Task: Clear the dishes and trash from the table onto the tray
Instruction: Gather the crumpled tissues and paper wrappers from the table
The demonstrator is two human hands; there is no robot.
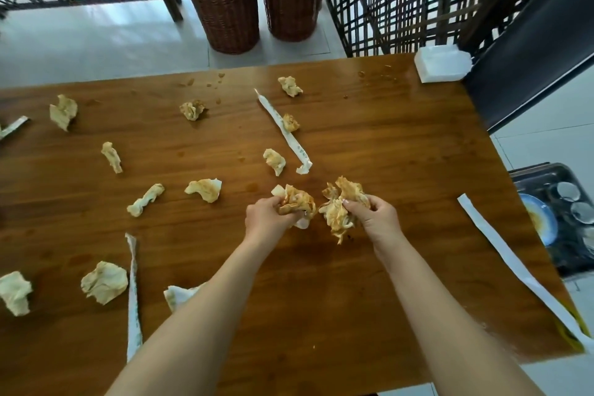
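Observation:
My left hand (268, 219) grips a wad of stained crumpled napkins (294, 201) just above the wooden table (385, 145). My right hand (374, 214) grips another stained napkin wad (340, 206) beside it. Several more crumpled napkins lie across the table, such as one napkin (205, 190) left of my hands and another napkin (274, 161) beyond them. A long paper chopstick sleeve (283, 128) lies farther back. The dark tray (559, 222) sits below the table's right edge and holds a blue-rimmed plate (540, 222) and small cups.
A white tissue box (442, 63) stands at the far right corner. More paper sleeves lie at the right edge (511, 260) and front left (133, 296). Sauce spots mark the far side. Two wicker baskets (225, 10) and lattice screens stand behind the table.

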